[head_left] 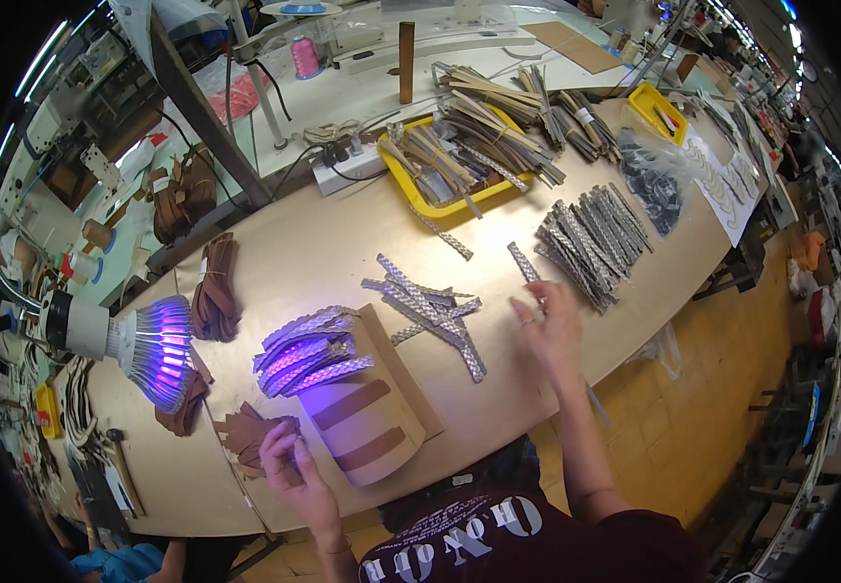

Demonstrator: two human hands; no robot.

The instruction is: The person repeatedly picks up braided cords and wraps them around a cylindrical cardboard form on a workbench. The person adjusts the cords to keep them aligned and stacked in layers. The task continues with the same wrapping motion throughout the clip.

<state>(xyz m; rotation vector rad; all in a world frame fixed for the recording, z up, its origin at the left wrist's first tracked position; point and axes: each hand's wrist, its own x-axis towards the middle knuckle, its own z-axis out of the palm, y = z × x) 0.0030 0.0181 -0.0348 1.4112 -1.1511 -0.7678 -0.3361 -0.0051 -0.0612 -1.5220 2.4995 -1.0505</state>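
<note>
My right hand (549,335) is over the table, its fingertips at the lower end of a grey braided strip (521,260). The fingers appear closed around that end. My left hand (302,481) is raised with curled fingers beside a fanned stack of brown strips (246,435); whatever is between its fingertips is hidden. Between my hands stands a curved cardboard form (357,452) with two brown bands across it. Braided strips (309,355) lie in a row on its upper part, lit violet. Beyond the form, several loose braided strips (430,306) lie crossed in a pile.
A violet-lit lamp (158,350) on a flexible neck reaches in from the left. A yellow tray (435,207) holds bundled strips. A row of grey braided strips (595,238) lies to the right. A brown bundle (215,296) and a hammer (124,471) are on the left.
</note>
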